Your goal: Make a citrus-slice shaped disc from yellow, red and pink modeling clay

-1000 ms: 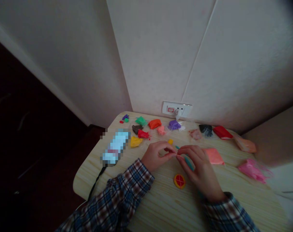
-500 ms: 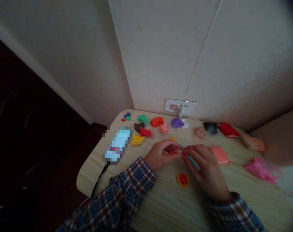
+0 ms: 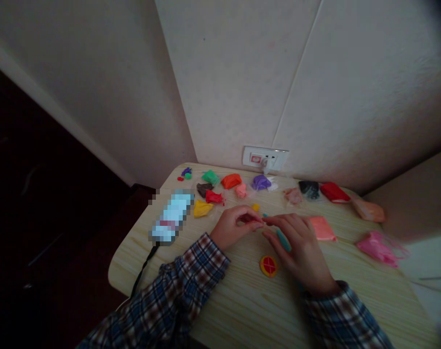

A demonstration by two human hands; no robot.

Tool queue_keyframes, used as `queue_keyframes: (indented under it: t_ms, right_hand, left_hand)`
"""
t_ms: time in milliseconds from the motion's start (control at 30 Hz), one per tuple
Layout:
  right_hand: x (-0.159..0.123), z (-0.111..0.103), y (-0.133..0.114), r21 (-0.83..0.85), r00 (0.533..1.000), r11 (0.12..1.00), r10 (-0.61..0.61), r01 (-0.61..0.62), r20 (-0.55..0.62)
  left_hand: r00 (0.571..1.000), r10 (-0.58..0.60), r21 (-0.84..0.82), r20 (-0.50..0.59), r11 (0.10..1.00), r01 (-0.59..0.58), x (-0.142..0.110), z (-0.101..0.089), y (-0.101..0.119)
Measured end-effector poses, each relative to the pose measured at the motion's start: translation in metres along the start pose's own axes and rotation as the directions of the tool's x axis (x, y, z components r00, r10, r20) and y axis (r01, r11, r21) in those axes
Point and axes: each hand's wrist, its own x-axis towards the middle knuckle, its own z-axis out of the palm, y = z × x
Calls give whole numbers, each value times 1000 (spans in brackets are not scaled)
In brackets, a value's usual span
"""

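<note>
Between the thumb and forefinger of the left hand (image 3: 232,228), we see a thin pinkish strip (image 3: 254,223) pinched, mostly hidden by these fingers. The right hand (image 3: 302,249) has its fingers curved around a teal tool (image 3: 284,240), which lies across the palm; its thumb and forefinger tips are slightly parted, near the left fingertips, and we cannot tell if they touch the strip. Below the hands, on the wooden tabletop (image 3: 238,305), there is a round piece (image 3: 269,266) with yellow rim and red middle, crossed by pale lines. Just beyond the fingers we find a small yellow lump (image 3: 255,207). To the right lie a salmon packet (image 3: 322,229) and, farther, a pink bag (image 3: 376,248). To the left we notice a yellow packet (image 3: 203,209) and a blurred phone (image 3: 172,215) with 1 black cable (image 3: 143,269). Behind everything, a socket (image 3: 266,158) sits on the wall (image 3: 238,82).
</note>
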Motion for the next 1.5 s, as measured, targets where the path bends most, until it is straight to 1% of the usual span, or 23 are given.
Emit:
queue_keyframes:
  t_ms: [167, 333, 600, 833, 1100, 1267, 1500]
  right_hand:
    - [-1, 0, 1, -17, 1000, 1000, -13, 13, -15]
    - [-2, -1, 5, -38, 999, 999, 0, -1, -37]
    - [0, 0, 2, -6, 999, 999, -31, 32, 19]
    - [2, 0, -2, -24, 997, 998, -54, 53, -52]
    - [0, -2, 1, -52, 996, 998, -48, 45, -72]
    - [0, -2, 1, -38, 997, 999, -37, 34, -74]
    - [1, -1, 0, -30, 996, 998, -61, 59, -64]
  left_hand:
    - [1000, 0, -3, -16, 1000, 0, 0, -1, -1]
    - [1000, -4, -14, -8, 1000, 4, 0, -1, -1]
    - [999, -40, -39, -22, 998, 39, 0, 0, -4]
    - [999, -54, -54, -8, 997, 53, 0, 0, -5]
    - [995, -94, -97, -11, 991, 93, -1, 1, -2]
    - [997, -75, -81, -13, 994, 73, 0, 1, -2]
    - [998, -67, -36, -2, 997, 66, -1, 2, -2]
